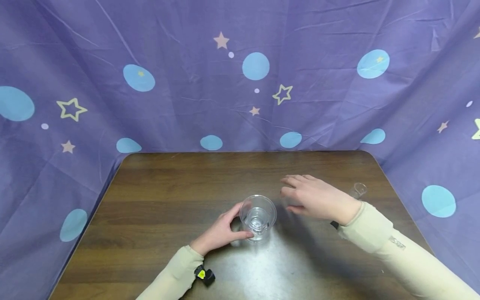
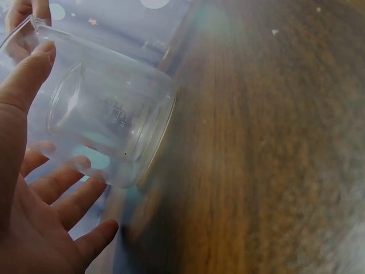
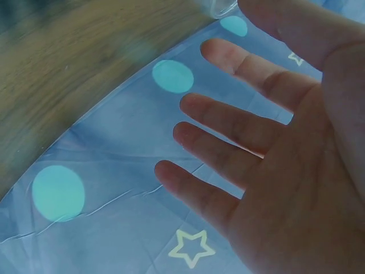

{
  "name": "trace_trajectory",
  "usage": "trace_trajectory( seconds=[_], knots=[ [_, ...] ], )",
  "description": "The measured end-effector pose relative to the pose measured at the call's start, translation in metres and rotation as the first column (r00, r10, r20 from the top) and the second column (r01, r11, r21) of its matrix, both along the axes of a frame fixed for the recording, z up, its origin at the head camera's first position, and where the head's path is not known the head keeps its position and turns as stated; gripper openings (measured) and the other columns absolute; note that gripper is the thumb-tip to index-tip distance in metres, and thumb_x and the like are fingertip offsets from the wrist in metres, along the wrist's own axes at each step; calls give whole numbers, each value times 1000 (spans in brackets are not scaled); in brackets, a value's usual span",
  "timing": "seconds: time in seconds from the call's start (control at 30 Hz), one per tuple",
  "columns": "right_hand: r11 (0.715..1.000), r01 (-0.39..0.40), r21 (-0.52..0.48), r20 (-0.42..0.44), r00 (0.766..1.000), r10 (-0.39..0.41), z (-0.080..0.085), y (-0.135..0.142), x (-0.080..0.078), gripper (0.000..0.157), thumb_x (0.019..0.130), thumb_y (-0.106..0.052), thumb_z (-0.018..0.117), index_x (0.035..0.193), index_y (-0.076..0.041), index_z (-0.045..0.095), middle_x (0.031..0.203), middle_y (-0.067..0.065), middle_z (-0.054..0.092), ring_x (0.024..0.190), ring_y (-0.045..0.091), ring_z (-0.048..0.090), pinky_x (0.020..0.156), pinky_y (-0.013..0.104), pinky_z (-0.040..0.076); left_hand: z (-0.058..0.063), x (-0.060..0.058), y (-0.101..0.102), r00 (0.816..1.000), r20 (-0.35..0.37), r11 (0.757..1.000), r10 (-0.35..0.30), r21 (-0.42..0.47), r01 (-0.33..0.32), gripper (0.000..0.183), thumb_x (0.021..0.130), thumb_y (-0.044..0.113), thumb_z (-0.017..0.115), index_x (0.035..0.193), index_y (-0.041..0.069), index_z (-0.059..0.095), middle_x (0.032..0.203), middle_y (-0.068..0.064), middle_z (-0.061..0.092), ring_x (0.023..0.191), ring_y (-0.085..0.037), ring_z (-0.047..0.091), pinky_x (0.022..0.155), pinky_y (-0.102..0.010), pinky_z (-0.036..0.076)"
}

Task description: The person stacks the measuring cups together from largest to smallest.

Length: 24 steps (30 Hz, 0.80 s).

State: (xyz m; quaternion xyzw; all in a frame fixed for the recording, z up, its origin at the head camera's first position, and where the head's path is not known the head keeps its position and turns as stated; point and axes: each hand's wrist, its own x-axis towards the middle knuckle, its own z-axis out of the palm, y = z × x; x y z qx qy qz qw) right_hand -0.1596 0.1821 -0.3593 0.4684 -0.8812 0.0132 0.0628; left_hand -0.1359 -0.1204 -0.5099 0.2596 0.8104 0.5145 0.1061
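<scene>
we saw a clear glass beaker (image 1: 268, 208) on the brown table (image 1: 168, 200), a smaller graduated vessel (image 2: 120, 114) inside it. our left hand (image 1: 221, 231) gripped the beaker; our right hand (image 1: 318, 198) hung, fingers apart.

In the head view, the right hand (image 1: 316, 198) hides part of the small cup (image 1: 360, 188), and the print (image 1: 397, 242) on the right sleeve (image 1: 369, 229) is too small to read. The left wrist view crops the big glass (image 2: 117, 65) at its left edge; marks (image 2: 118, 114) on the inner glass (image 2: 85, 111) are illegible. The right wrist view's top edge cuts off some glassware (image 3: 223, 7); which piece cannot be told.
</scene>
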Motion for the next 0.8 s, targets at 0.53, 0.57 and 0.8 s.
trace_trajectory(
  seconds=[0.53, 0.57, 0.8],
  knots=[
    [994, 88, -62, 38, 996, -86, -7, 44, 1, 24, 86, -20, 85, 97, -16, 65, 125, 19, 67, 119, 42, 64, 91, 58, 56, 1, 0, -1, 1000, 2, 1000, -1, -9, 1, 88, 83, 31, 89, 158, 19, 43, 155, -3, 55, 141, -21, 52, 121, -48, 34],
    [994, 91, -66, 37, 995, -88, -8, 47, 0, 24, 85, -19, 86, 97, -15, 65, 124, 19, 67, 118, 42, 65, 90, 59, 56, 1, 0, -1, 1000, 3, 1000, -1, -10, 1, 89, 83, 31, 89, 158, 19, 43, 155, -3, 55, 141, -22, 52, 121, -49, 34],
    [986, 130, -103, 43, 991, -126, -9, 69, -3, 24, 85, -16, 86, 100, -16, 67, 122, 19, 68, 113, 41, 67, 88, 58, 56, 1, -1, -1, 1000, 12, 1000, -4, -13, 5, 89, 84, 32, 89, 158, 19, 42, 156, -3, 53, 141, -23, 52, 122, -48, 34]
  ],
)
